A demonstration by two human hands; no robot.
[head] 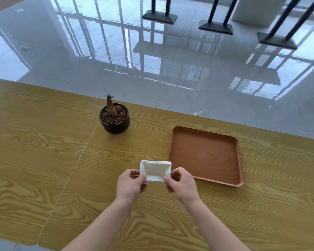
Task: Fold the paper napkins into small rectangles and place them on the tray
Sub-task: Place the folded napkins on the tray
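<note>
A white paper napkin (155, 170), folded into a small rectangle, is held up just above the wooden table. My left hand (130, 184) pinches its lower left corner and my right hand (181, 183) pinches its lower right corner. The napkin's far edge shows several stacked layers. A brown wooden tray (206, 155) with a raised rim lies on the table to the right of the napkin, its near left corner close to my right hand. Nothing lies in the tray.
A small black pot (114, 118) with a bare brown stump stands at the back of the yellow wood-grain table (43, 151). A seam runs diagonally across the table left of my hands. Beyond the far edge is glossy tiled floor with black table bases (159, 16).
</note>
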